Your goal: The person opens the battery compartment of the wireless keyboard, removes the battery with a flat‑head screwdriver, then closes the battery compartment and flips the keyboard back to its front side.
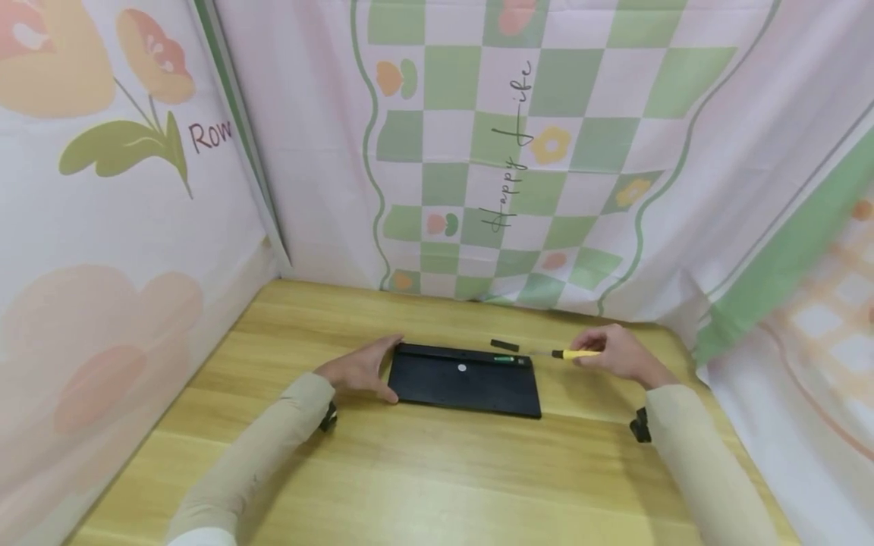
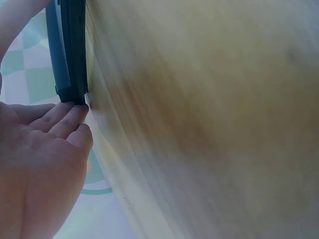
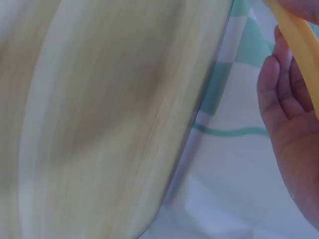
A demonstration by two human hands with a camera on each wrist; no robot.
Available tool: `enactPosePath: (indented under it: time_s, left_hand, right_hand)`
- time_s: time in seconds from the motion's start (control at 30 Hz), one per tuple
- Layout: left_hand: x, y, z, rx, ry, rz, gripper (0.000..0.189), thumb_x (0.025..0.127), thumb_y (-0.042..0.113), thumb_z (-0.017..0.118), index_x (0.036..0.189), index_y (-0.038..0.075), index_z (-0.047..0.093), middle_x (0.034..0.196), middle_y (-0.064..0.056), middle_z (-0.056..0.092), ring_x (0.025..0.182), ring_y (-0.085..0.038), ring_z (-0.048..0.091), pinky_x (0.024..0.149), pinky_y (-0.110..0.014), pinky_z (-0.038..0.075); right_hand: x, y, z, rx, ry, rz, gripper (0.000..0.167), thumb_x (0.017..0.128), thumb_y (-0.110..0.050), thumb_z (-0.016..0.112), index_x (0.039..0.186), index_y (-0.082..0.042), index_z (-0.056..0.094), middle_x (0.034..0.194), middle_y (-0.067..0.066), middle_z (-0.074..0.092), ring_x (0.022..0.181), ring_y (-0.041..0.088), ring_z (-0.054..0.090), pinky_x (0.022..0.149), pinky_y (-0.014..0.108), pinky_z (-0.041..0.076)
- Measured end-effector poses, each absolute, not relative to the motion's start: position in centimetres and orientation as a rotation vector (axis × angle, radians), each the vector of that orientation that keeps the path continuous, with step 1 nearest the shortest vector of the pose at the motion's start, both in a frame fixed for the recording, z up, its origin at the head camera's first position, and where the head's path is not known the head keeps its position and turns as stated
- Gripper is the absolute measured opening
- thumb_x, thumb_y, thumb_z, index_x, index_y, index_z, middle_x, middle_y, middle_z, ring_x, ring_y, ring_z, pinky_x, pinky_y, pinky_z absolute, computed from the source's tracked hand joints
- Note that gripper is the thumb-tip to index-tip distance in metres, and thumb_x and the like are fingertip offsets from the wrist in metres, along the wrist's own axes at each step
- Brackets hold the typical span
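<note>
A black keyboard (image 1: 471,393) lies face down on the wooden table, a round white sticker on its back. Near its far right corner an open compartment shows a green battery (image 1: 504,359) and a small dark piece beside it, possibly a USB receiver. My left hand (image 1: 360,369) holds the keyboard's left end, thumb at the near corner and fingers at the far one. In my right hand (image 1: 617,353) is a yellow-handled screwdriver (image 1: 580,354), its thin shaft pointing left at the compartment. Whether the tip touches anything cannot be told. A small black cover (image 1: 504,345) lies just behind the keyboard.
The wooden table (image 1: 423,478) reaches back to a hanging cloth (image 1: 451,144) with green checks. A flowered cloth (image 1: 102,227) hangs on the left, another cloth (image 1: 785,303) on the right. Small black devices sit at both wrists.
</note>
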State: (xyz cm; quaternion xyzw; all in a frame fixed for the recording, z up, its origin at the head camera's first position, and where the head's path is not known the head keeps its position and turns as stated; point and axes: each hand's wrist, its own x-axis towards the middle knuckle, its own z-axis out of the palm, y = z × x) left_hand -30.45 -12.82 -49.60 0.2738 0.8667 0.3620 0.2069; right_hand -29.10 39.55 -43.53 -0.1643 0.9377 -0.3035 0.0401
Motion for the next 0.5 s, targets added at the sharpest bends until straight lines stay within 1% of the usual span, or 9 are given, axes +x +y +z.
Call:
enactPosePath:
  time_s: [0.23,0.5]
  left_hand:
    - [-30.3,-12.9,-49.4,0.769,2.413,1.009,0.130,0.078,0.036,0.096,0.171,0.008,0.009,0.179,-0.014,0.011,0.165,-0.036,0.013,0.134,-0.057,0.018]
    - [-30.3,-12.8,-49.5,0.779,2.430,0.997,0.130,0.078,0.035,0.096,0.170,0.007,0.008,0.179,-0.014,0.011,0.165,-0.036,0.013,0.134,-0.056,0.018]
  right_hand:
    - [-28.0,41.7,-43.8,-0.449,3.003,-0.906,0.019,0.089,-0.018,0.085,0.104,-0.009,0.079,0.095,0.006,0.078,0.083,0.008,0.069,0.071,0.022,0.056]
    - [-26.8,43.9,-46.3,-0.361,3.075,-0.874,0.020,0.091,-0.021,0.083,0.105,-0.007,0.079,0.094,0.007,0.079,0.081,0.005,0.068,0.071,0.021,0.056]
